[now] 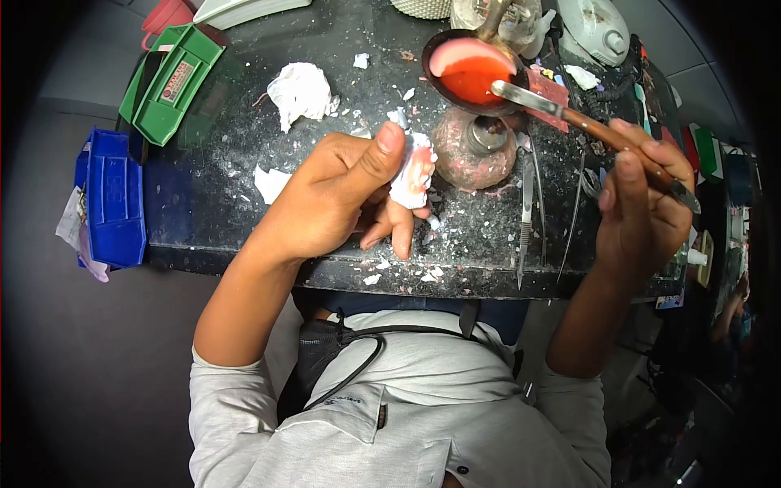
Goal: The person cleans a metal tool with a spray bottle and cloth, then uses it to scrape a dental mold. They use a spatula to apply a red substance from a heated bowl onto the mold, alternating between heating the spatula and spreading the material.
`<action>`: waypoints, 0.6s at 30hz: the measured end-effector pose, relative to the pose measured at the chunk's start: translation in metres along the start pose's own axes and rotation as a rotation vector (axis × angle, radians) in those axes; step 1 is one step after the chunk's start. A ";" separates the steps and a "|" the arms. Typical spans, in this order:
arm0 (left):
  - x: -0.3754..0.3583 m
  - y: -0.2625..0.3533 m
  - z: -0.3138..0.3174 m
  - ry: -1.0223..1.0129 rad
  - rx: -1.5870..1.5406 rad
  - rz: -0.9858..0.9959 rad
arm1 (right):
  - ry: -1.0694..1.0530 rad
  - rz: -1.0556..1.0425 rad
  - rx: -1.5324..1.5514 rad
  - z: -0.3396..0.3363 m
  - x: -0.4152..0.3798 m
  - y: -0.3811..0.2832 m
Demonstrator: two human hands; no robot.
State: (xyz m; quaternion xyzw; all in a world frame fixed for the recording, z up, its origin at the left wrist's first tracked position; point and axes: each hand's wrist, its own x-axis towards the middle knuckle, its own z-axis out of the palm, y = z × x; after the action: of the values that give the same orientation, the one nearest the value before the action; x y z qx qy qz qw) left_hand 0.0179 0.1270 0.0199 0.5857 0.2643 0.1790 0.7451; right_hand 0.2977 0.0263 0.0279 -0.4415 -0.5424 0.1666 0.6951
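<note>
My left hand is closed on a white plaster cast with pink wax on its face, held over the bench's near side. My fingers hide part of the cast. My right hand grips a wax knife by its wooden handle. The knife's metal blade reaches over a small dark pan, its tip at the melted red wax. Paler pink wax lines the pan's far side. Just below the pan stands a round spirit lamp with a metal top, smeared pink.
Metal hand tools lie right of the lamp, near a pink wax sheet. Crumpled white paper and plaster crumbs litter the black bench. Green and blue bins sit at left. A white device stands back right.
</note>
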 end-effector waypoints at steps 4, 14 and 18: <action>0.000 0.000 0.001 0.017 0.016 0.006 | -0.004 0.073 0.183 -0.018 0.001 0.002; 0.000 -0.001 0.001 -0.021 0.022 0.015 | -0.225 0.111 0.224 0.005 -0.007 -0.003; 0.000 -0.002 0.002 -0.014 0.046 0.046 | -0.257 0.124 0.224 0.011 -0.009 -0.005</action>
State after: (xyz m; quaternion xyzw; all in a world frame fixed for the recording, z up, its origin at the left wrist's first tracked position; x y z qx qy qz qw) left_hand 0.0191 0.1246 0.0183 0.6096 0.2496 0.1859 0.7290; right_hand 0.2834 0.0222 0.0269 -0.3690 -0.5765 0.3234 0.6534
